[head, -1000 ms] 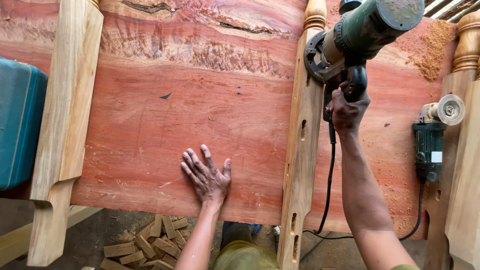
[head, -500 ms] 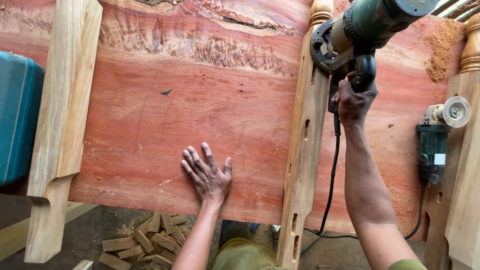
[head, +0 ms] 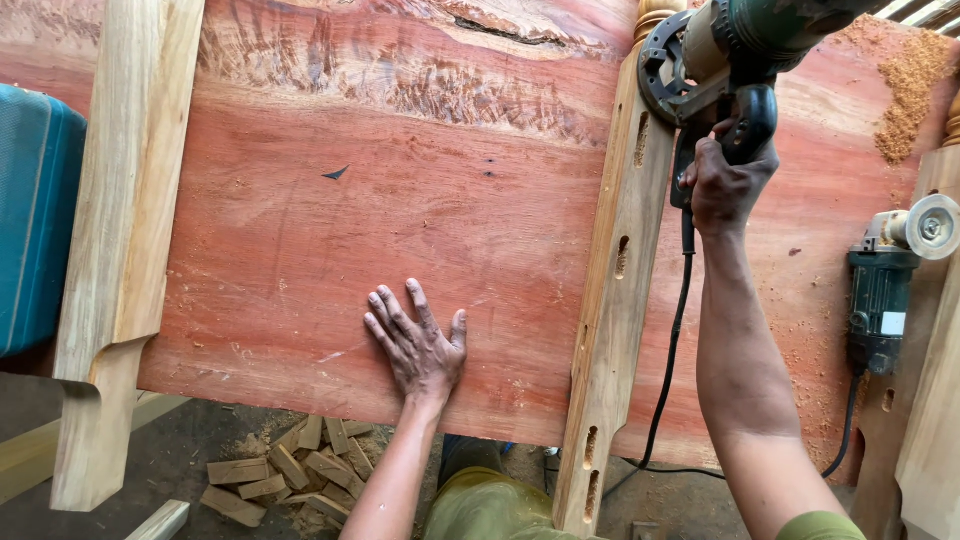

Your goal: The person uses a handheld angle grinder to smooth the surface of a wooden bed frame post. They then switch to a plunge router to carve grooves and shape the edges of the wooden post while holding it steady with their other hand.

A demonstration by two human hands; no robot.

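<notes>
My left hand point(head: 420, 345) lies flat, fingers spread, on a wide reddish wood slab point(head: 400, 210) near its front edge. My right hand point(head: 728, 180) grips the black handle of a green power tool point(head: 740, 50) held up at the top right, over a pale turned wooden post point(head: 620, 290) with mortise slots that lies across the slab. The tool's black cord point(head: 670, 360) hangs down past the slab's edge.
A second pale post point(head: 125, 230) lies across the slab at left, next to a teal case point(head: 35, 220). A green angle grinder point(head: 890, 280) rests at the right, with sawdust point(head: 905, 85) above it. Small wood offcuts point(head: 285, 470) lie on the floor below.
My right hand has lifted the power tool slightly up and to the right. My left hand stays flat on the slab.
</notes>
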